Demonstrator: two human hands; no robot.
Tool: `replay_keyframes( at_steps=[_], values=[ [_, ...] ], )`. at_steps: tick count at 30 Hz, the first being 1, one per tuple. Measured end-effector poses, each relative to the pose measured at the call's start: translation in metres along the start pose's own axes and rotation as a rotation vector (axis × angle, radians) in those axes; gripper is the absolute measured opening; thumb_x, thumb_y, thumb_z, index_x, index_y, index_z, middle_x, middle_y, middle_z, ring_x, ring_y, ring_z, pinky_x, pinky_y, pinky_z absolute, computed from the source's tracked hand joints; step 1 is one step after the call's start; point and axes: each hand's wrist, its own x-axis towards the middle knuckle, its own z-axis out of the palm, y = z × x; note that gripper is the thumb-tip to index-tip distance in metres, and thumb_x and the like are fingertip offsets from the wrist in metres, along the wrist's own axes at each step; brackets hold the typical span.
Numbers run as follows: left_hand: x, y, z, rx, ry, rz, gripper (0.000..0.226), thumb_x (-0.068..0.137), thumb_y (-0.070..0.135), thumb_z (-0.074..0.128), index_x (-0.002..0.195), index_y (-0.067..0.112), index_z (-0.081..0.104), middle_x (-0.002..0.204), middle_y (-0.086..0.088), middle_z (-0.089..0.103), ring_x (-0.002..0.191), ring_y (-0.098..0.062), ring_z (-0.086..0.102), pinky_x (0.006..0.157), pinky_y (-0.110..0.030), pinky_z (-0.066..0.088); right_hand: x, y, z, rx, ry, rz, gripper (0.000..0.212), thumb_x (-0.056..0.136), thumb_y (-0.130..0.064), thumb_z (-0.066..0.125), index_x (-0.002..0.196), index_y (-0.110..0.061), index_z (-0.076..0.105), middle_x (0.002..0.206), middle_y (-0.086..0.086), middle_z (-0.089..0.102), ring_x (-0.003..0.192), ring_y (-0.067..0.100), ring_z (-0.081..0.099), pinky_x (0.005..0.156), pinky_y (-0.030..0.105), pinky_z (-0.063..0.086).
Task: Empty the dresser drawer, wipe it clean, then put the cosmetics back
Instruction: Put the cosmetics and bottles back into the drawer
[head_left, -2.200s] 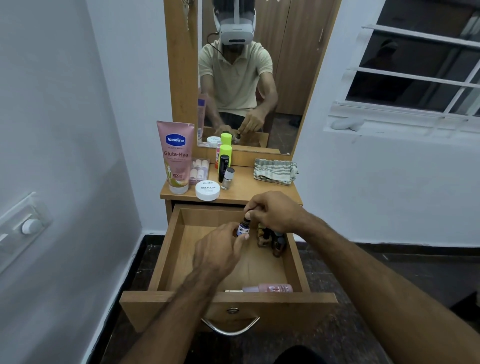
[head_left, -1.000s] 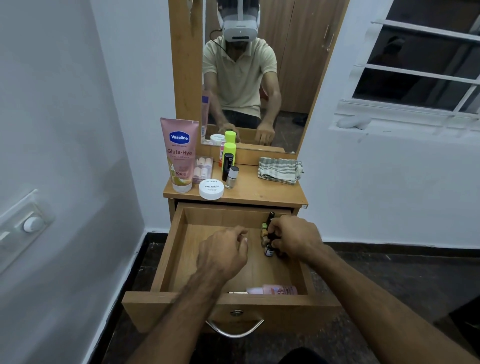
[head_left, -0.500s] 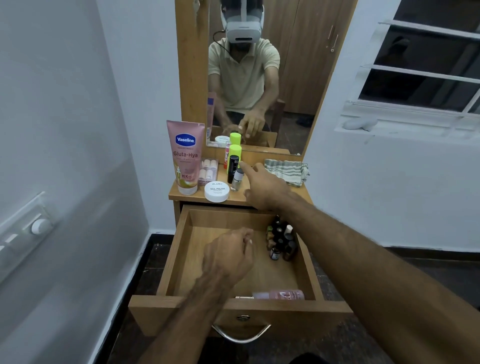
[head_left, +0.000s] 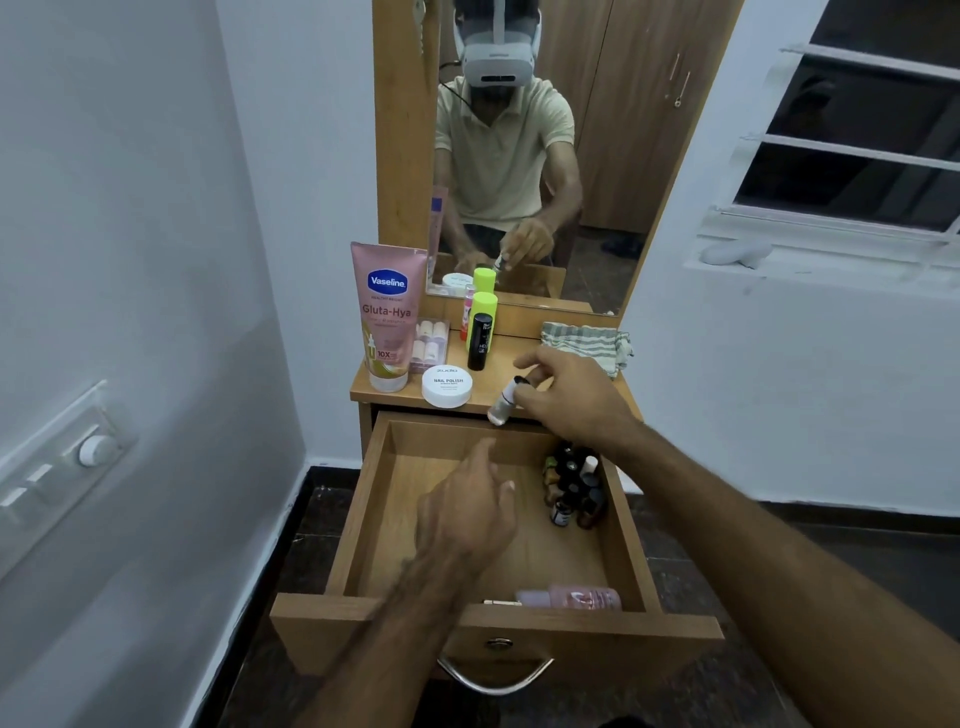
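Note:
The wooden drawer is pulled out wide. Several small dark bottles stand clustered at its right wall, and a pink bottle lies on its side against the front panel. My right hand holds a small clear bottle with a dark cap, tilted, over the dresser top's front edge. My left hand hovers over the drawer's middle, fingers loosely curled, holding nothing. On the dresser top stand a pink Vaseline tube, a white nail polish remover tub, a black tube and a lime-capped bottle.
A striped folded cloth lies at the dresser top's right back. A pack of small pale rolls sits behind the tub. A mirror rises behind. White walls close in left and right; a switch panel is on the left wall.
My right hand left the bottle cluster in the drawer, reached up to the dresser top and picked up the small clear bottle. My left hand stayed over the drawer.

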Motion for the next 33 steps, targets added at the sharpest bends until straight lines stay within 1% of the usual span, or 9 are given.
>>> replay_keyframes(
  at_steps=[3, 7, 13, 16, 18, 21, 26, 29, 33],
  values=[
    [-0.001, 0.003, 0.001, -0.032, -0.006, 0.04, 0.043, 0.098, 0.044, 0.056, 0.137, 0.036, 0.04, 0.117, 0.017, 0.064, 0.102, -0.007, 0.063, 0.078, -0.028, 0.046, -0.018, 0.007, -0.01, -0.126, -0.146, -0.075, 0.027, 0.089, -0.035, 0.066, 0.113, -0.026, 0.073, 0.097, -0.01, 0.071, 0.09, 0.011, 0.064, 0.082, 0.036, 0.056],
    [-0.002, 0.002, 0.001, 0.026, 0.014, 0.109, 0.024, 0.101, 0.046, 0.048, 0.122, 0.035, 0.054, 0.101, 0.013, 0.067, 0.084, -0.007, 0.06, 0.067, -0.03, 0.043, -0.032, 0.012, -0.012, -0.109, -0.245, -0.096, 0.016, 0.093, -0.035, 0.068, 0.104, -0.025, 0.074, 0.089, -0.01, 0.072, 0.084, 0.008, 0.065, 0.08, 0.036, 0.057],
    [0.0, -0.003, 0.004, 0.181, -0.027, 0.198, 0.026, 0.102, 0.052, 0.039, 0.112, 0.033, 0.054, 0.089, 0.009, 0.065, 0.084, -0.018, 0.064, 0.071, -0.038, 0.052, -0.039, 0.013, -0.012, -0.188, -0.246, -0.076, 0.027, 0.093, -0.05, 0.065, 0.098, -0.025, 0.072, 0.083, -0.012, 0.067, 0.081, 0.009, 0.062, 0.072, 0.035, 0.055],
    [0.001, -0.007, 0.007, 0.122, -0.056, 0.197, 0.032, 0.098, 0.056, 0.043, 0.122, 0.037, 0.055, 0.097, 0.012, 0.07, 0.09, -0.015, 0.067, 0.075, -0.039, 0.054, -0.044, 0.015, -0.015, -0.233, -0.249, -0.077, 0.027, 0.091, -0.053, 0.066, 0.093, -0.027, 0.071, 0.08, -0.013, 0.065, 0.079, 0.009, 0.061, 0.07, 0.035, 0.054],
    [0.0, -0.007, 0.009, 0.092, -0.132, 0.187, 0.048, 0.093, 0.061, 0.048, 0.136, 0.04, 0.05, 0.106, 0.016, 0.071, 0.097, -0.012, 0.067, 0.08, -0.04, 0.055, -0.048, 0.019, -0.021, -0.269, -0.296, -0.043, 0.02, 0.089, -0.048, 0.07, 0.088, -0.027, 0.071, 0.08, -0.012, 0.066, 0.078, 0.01, 0.062, 0.069, 0.033, 0.054],
    [0.0, -0.007, 0.011, 0.113, -0.183, 0.174, 0.065, 0.092, 0.062, 0.053, 0.149, 0.033, 0.042, 0.114, 0.018, 0.07, 0.098, -0.012, 0.067, 0.085, -0.039, 0.055, -0.053, 0.027, -0.029, -0.359, -0.38, 0.024, 0.012, 0.087, -0.037, 0.074, 0.087, -0.025, 0.072, 0.082, -0.009, 0.07, 0.08, 0.012, 0.065, 0.07, 0.033, 0.055],
    [0.001, -0.009, 0.01, 0.123, -0.144, 0.165, 0.052, 0.094, 0.053, 0.053, 0.142, 0.033, 0.051, 0.112, 0.018, 0.071, 0.092, -0.01, 0.067, 0.083, -0.036, 0.055, -0.068, 0.044, -0.019, -0.526, -0.494, 0.053, 0.019, 0.084, -0.028, 0.076, 0.102, -0.032, 0.071, 0.091, -0.014, 0.061, 0.088, 0.012, 0.058, 0.065, 0.028, 0.043],
    [0.001, -0.009, 0.009, 0.113, -0.133, 0.163, 0.049, 0.096, 0.049, 0.053, 0.141, 0.032, 0.052, 0.111, 0.019, 0.071, 0.096, -0.01, 0.066, 0.083, -0.035, 0.055, -0.071, 0.054, -0.015, -0.57, -0.483, 0.051, 0.019, 0.083, -0.023, 0.074, 0.1, -0.031, 0.071, 0.087, -0.012, 0.058, 0.088, 0.015, 0.058, 0.06, 0.027, 0.038],
    [0.002, -0.01, 0.01, 0.122, -0.121, 0.16, 0.047, 0.097, 0.048, 0.052, 0.142, 0.032, 0.051, 0.111, 0.019, 0.071, 0.092, -0.008, 0.066, 0.081, -0.035, 0.055, -0.075, 0.063, -0.01, -0.609, -0.456, 0.062, 0.022, 0.087, -0.023, 0.072, 0.108, -0.027, 0.07, 0.098, -0.002, 0.062, 0.085, 0.018, 0.055, 0.057, 0.027, 0.035]
  ],
)
